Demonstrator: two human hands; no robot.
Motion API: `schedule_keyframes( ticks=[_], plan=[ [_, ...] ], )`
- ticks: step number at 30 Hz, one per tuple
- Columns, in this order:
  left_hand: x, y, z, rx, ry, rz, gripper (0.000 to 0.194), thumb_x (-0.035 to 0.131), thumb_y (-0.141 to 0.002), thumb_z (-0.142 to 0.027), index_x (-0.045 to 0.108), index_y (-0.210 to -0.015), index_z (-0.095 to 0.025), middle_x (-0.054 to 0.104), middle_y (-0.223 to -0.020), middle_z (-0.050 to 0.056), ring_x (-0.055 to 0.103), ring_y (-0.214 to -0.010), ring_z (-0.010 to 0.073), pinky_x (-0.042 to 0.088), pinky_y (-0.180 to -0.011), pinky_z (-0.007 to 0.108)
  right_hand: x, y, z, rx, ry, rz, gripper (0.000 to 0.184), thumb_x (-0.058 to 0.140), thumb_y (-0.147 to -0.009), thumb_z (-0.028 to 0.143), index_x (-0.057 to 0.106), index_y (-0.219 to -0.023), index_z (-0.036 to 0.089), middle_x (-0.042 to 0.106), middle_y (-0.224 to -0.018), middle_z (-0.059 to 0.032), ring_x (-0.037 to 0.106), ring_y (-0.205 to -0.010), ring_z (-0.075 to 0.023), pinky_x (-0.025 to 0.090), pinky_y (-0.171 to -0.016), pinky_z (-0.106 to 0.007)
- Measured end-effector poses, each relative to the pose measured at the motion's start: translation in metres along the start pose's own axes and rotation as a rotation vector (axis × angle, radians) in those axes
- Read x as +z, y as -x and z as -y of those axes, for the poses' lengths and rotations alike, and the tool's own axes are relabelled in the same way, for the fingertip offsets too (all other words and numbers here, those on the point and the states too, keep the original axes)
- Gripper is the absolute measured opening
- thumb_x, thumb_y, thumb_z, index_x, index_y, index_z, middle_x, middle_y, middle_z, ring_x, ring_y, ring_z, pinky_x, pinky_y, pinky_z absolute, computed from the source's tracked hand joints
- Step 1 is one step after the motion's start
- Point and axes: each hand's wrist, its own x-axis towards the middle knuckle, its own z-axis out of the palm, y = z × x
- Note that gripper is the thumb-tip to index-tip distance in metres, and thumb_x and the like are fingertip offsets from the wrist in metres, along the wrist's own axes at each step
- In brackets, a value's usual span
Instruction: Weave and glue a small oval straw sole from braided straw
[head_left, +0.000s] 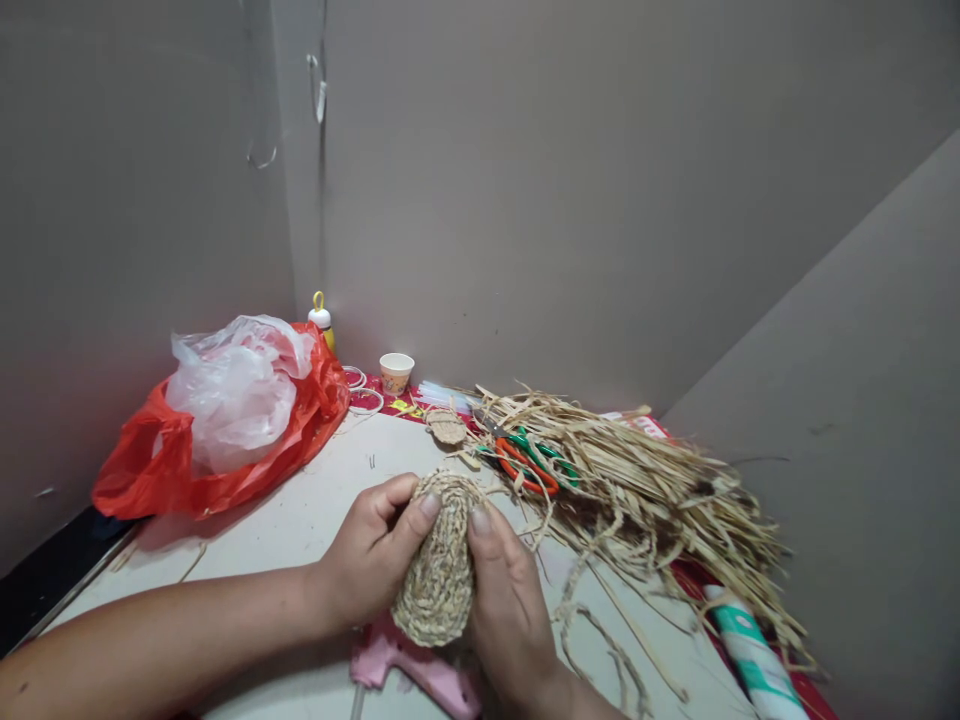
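Note:
An oval coil of braided straw [442, 575] is held upright between my two hands above the table. My left hand [375, 550] grips its upper left edge, thumb on the front face. On the right edge my right hand [506, 590] holds it the same way, its fingers mostly hidden behind. A pink glue gun [416, 665] lies under the coil, partly covered by it and by my right hand. Loose braided straw cord [577, 590] trails over the table to the right; whether it joins the coil cannot be made out.
A heap of dry straw [637, 470] lies on the right, with orange- and green-handled scissors [529, 462] on its near side. Farther back are a paper cup [396, 373] and glue sticks [444, 395]. A red plastic bag [217, 490] sits left; a green-white roll [754, 650] lies front right.

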Motion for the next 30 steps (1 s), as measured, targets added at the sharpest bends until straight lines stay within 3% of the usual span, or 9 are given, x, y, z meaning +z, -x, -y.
schedule_keyframes(
  ticks=[6,11,15,21,25,30],
  plan=[
    [0.003,0.009,0.003,0.052,-0.074,-0.031,0.036,0.050,-0.091,-0.044,0.045,-0.067,-0.018,0.036,-0.063,-0.004,0.033,-0.060,0.0116,0.033,-0.057,0.025,0.001,0.009,-0.005,-0.062,0.069,0.014,0.035,0.041,-0.098,0.044,0.066,-0.111,0.024,0.070,-0.102,-0.0071,0.063,-0.093,-0.0239,0.048,-0.084,-0.035],
    [0.001,0.005,0.002,-0.005,0.085,-0.041,0.033,0.055,-0.088,-0.044,0.050,-0.070,-0.017,0.040,-0.065,-0.003,0.035,-0.060,0.0111,0.034,-0.057,0.023,-0.001,0.003,0.008,-0.089,0.035,0.083,0.037,0.039,-0.098,0.046,0.064,-0.116,0.024,0.069,-0.107,-0.0061,0.060,-0.102,-0.0243,0.046,-0.090,-0.035],
    [-0.002,-0.001,-0.001,0.001,0.179,-0.088,0.032,0.057,-0.087,-0.044,0.053,-0.072,-0.016,0.044,-0.066,-0.002,0.037,-0.061,0.0109,0.035,-0.057,0.023,-0.003,-0.003,0.010,-0.092,0.018,0.019,0.039,0.036,-0.099,0.048,0.067,-0.106,0.026,0.071,-0.097,-0.0028,0.062,-0.094,-0.0216,0.047,-0.080,-0.029],
    [0.001,0.001,0.000,0.033,0.109,-0.134,0.035,0.055,-0.089,-0.043,0.048,-0.066,-0.017,0.039,-0.064,-0.004,0.032,-0.060,0.0106,0.033,-0.055,0.022,-0.004,0.002,0.000,-0.207,0.175,0.105,0.036,0.033,-0.101,0.038,0.065,-0.097,0.023,0.068,-0.092,-0.0053,0.060,-0.085,-0.0212,0.045,-0.075,-0.030],
    [0.003,0.005,0.003,0.043,0.050,-0.154,0.035,0.054,-0.089,-0.043,0.046,-0.066,-0.018,0.038,-0.063,-0.004,0.032,-0.058,0.0107,0.032,-0.054,0.022,-0.002,0.006,-0.007,-0.261,0.236,0.083,0.034,0.032,-0.101,0.033,0.059,-0.083,0.022,0.062,-0.078,-0.0026,0.057,-0.071,-0.0189,0.044,-0.069,-0.030],
    [0.003,0.006,0.004,0.073,0.004,-0.159,0.036,0.053,-0.089,-0.043,0.045,-0.064,-0.019,0.036,-0.061,-0.004,0.031,-0.057,0.0107,0.032,-0.053,0.023,0.001,0.009,-0.012,-0.283,0.288,0.047,0.034,0.031,-0.102,0.032,0.057,-0.082,0.022,0.060,-0.074,-0.0018,0.056,-0.068,-0.0180,0.043,-0.066,-0.029]
  ],
)
